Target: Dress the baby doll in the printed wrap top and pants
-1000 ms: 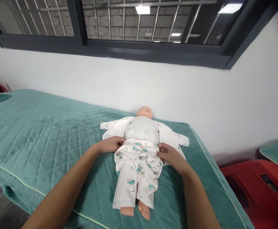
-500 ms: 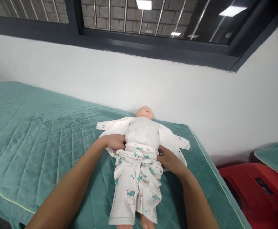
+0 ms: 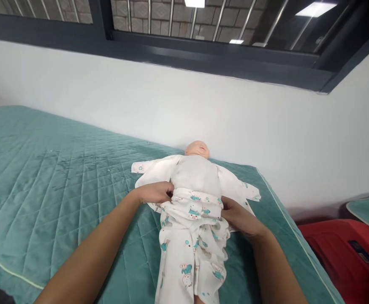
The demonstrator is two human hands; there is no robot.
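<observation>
Currently, your left hand (image 3: pixel 154 192) is closed in a pinch grip on the left side of the waistband of the printed trousers (image 3: pixel 192 245), and your right hand (image 3: pixel 240 217) is closed on the right side of the same waistband. Compared with one second ago, the waistband has travelled farther up the doll (image 3: pixel 197 173) and now sits at the lower edge of its grey torso; the doll's feet, visible then, are now out of view below the frame, because the camera has shifted. Judged from this, the trousers are nearly seated at the waist, with loose fabric bunched below your right hand. The doll lies on its back on the green quilted bed (image 3: pixel 61 177), head toward the far wall, near the bed's right end. Count: one doll, one pair of trousers, one open white jacket (image 3: pixel 153 169) spread beneath the doll with both sleeves extended, two hands. One red object (image 3: pixel 345 249) stands right of the bed.
</observation>
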